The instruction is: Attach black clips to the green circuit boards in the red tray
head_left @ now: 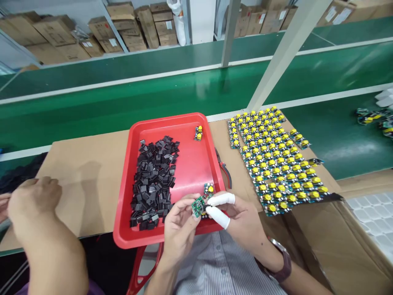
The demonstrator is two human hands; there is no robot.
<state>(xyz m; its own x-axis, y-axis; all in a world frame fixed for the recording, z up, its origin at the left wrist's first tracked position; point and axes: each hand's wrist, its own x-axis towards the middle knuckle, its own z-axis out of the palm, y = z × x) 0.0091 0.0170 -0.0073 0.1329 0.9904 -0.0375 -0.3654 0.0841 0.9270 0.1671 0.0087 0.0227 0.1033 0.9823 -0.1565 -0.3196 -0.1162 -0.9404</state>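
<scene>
My left hand (179, 223) pinches a small green circuit board (198, 205) over the near edge of a red tray (215, 164). My right hand (238, 217), with white finger cots on thumb and forefinger, grips the same board from the right. Whether a small black part is between its fingertips I cannot tell. A pile of black plastic parts (155, 180) fills the tray's left half. Two other small boards with yellow components lie in the tray, one (198, 132) at the far side, another (209, 189) just beyond my fingers.
Rows of green boards with yellow components (276, 159) lie on cardboard right of the tray. Red-handled cutters (224, 168) rest between them. Another person's arm and hand (35, 200) rest at the left. A green conveyor belt (123, 102) runs behind.
</scene>
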